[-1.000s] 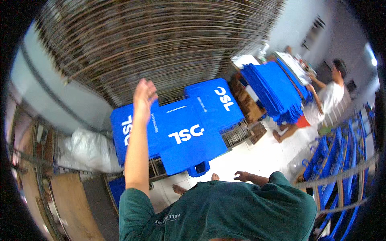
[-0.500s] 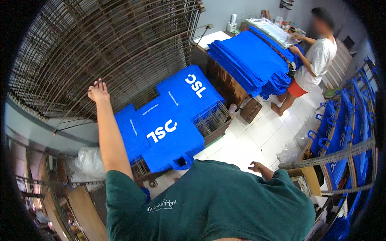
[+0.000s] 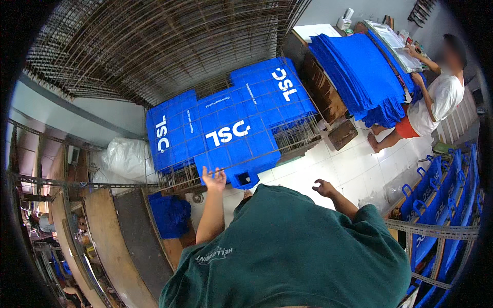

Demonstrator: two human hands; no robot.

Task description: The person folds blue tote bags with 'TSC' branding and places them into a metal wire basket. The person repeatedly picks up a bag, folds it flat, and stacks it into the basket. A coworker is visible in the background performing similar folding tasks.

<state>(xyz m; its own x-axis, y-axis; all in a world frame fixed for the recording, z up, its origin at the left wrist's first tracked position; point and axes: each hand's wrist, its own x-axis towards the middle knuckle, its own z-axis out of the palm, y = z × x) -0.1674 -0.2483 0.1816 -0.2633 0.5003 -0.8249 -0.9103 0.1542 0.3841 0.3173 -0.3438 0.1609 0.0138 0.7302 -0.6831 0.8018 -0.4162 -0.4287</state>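
White tiled floor point(image 3: 328, 164) — wire racks point(image 3: 179, 46) overhead

**Blue printed sheet on wire rack: flat, near edge under left hand**

Noted one large blue sheet point(image 3: 231, 128) with white printed lettering, die-cut into joined panels. Found lying flat and unfolded under a wire grid, on top of a wire rack stack point(image 3: 287, 141). Small tab with a square cut-out seen projecting at the near edge. Near edge touched by the left hand point(image 3: 214, 179), fingers spread.
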